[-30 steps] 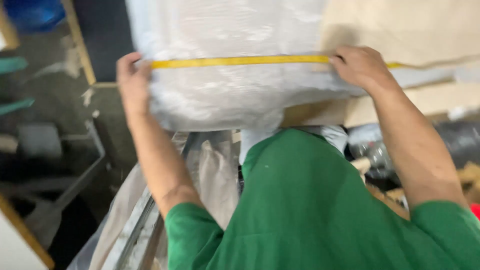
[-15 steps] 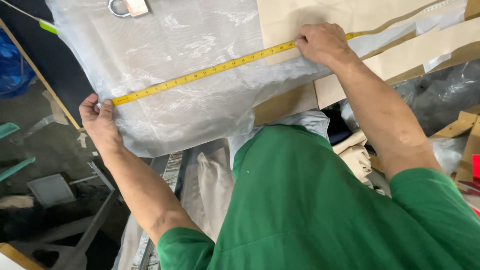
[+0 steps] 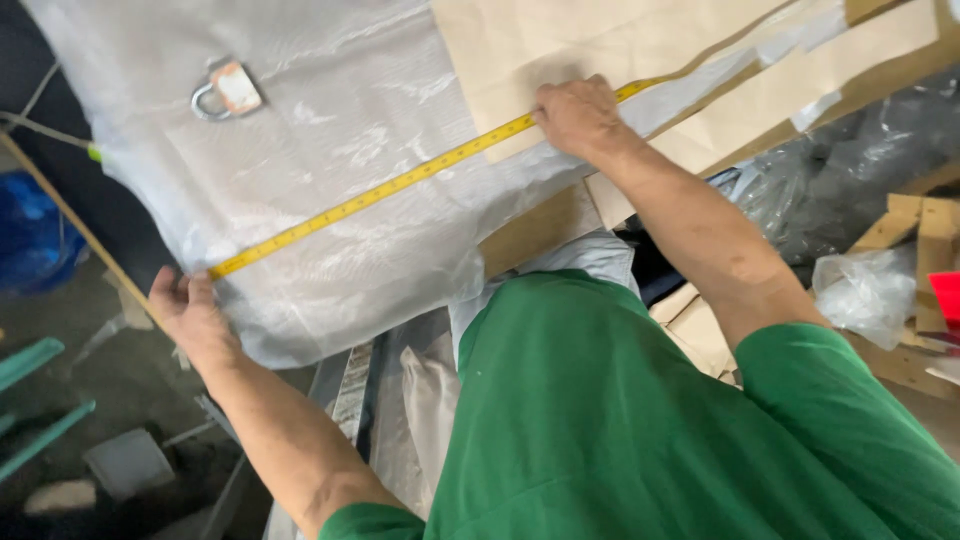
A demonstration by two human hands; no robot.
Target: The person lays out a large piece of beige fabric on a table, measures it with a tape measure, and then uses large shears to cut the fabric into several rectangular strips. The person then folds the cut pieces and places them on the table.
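From the head camera, a yellow tape measure (image 3: 400,182) lies stretched in a slanted line across a clear plastic sheet (image 3: 330,120) spread over the tabletop, running from near left to far right, where it crosses tan cardboard (image 3: 520,50). The left hand (image 3: 185,310) grips the sheet's near-left edge, fingers curled, at the tape's lower end. The right hand (image 3: 578,115) presses the tape flat against the cardboard, knuckles up, arm extended. A tape case (image 3: 225,92) rests on the sheet, far left.
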